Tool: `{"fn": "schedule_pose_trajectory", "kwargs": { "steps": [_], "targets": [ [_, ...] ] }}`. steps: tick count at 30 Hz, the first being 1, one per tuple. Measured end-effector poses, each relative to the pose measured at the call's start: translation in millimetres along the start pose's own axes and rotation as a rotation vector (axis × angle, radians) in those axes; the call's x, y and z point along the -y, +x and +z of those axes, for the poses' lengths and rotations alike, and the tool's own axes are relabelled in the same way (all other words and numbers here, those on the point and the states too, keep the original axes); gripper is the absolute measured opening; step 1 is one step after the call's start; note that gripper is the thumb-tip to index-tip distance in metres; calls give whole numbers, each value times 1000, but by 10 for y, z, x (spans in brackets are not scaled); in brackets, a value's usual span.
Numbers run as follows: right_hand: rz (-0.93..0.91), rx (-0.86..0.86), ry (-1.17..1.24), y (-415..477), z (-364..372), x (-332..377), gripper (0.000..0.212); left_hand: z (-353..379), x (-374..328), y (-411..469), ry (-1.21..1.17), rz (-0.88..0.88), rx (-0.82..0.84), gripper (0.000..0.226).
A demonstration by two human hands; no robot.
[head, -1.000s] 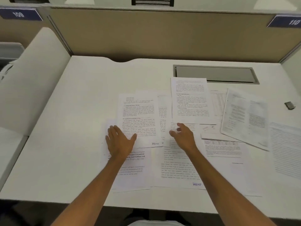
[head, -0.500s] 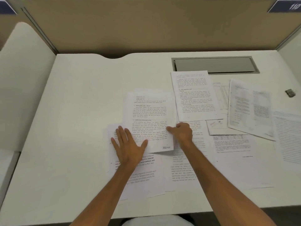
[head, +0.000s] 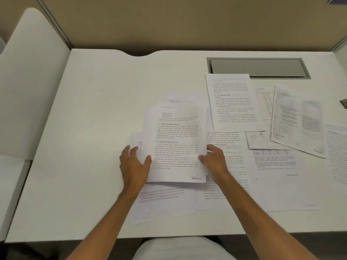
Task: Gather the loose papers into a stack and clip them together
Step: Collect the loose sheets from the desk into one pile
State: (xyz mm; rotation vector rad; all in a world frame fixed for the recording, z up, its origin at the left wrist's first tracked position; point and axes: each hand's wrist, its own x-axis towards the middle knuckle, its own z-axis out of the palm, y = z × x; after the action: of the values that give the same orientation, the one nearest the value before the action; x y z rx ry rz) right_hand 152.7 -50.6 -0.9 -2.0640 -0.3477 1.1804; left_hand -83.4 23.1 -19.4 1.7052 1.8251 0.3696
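Head view: both hands grip a small stack of papers at the middle of the white desk. Left hand is clamped on the stack's left edge, thumb on top; right hand is pinched on its right edge. Stack's sheets are unevenly aligned. More loose sheets lie flat beneath and to the right, overlapping. Dark clip sits at the far right edge. Grey cable hatch lies far right.
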Motion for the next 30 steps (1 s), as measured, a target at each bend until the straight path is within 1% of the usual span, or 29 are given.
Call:
{"fn": "schedule_pose_trajectory", "kwargs": {
  "steps": [3, 5, 7, 9, 12, 14, 15, 17, 20, 21, 22, 24, 25, 27, 28, 30],
  "targets": [
    [-56, 30, -75, -184, 41, -165, 34, -121, 137, -101, -23, -146, -17, 62],
    [-107, 49, -153, -293, 80, -245, 28, -180, 174, -191, -66, -241, -34, 65],
    [-142, 41, -263, -380, 128, -316, 18, -211, 179, -257, -92, -322, -8, 69],
    [-170, 15, -369, -439, 180, -378, 3, -218, 170, -288, -145, -378, 42, 73],
    [-207, -11, -502, -515, 256, -437, 13, -206, 142, -287, -237, -417, 98, 78],
    [-224, -30, -548, -547, 286, -452, 9, -208, 103, -271, -274, -421, 112, 79],
    [-221, -38, -560, -546, 300, -465, 14, -215, 74, -260, -302, -431, 119, 78],
    [-215, -51, -564, -546, 322, -463, 33, -226, 49, -234, -362, -464, 123, 73],
    [-188, -63, -531, -544, 351, -440, 43, -245, 48, -196, -463, -507, 160, 45],
    [-173, -58, -505, -539, 354, -433, 43, -246, 51, -198, -489, -510, 184, 36],
    [-160, -53, -464, -535, 355, -425, 41, -250, 49, -206, -500, -502, 207, 32],
    [-107, -38, -348, -542, 351, -398, 37, -242, 54, -231, -488, -465, 241, 36],
    [-72, -32, -284, -543, 349, -385, 39, -235, 54, -249, -474, -445, 247, 40],
    [-3, -16, -156, -536, 342, -366, 43, -236, 62, -291, -454, -422, 234, 50],
    [23, -2, -105, -521, 343, -367, 41, -237, 78, -304, -457, -413, 223, 52],
    [50, 33, -29, -510, 339, -363, 34, -252, 129, -326, -486, -386, 223, 46]
  ]
}}
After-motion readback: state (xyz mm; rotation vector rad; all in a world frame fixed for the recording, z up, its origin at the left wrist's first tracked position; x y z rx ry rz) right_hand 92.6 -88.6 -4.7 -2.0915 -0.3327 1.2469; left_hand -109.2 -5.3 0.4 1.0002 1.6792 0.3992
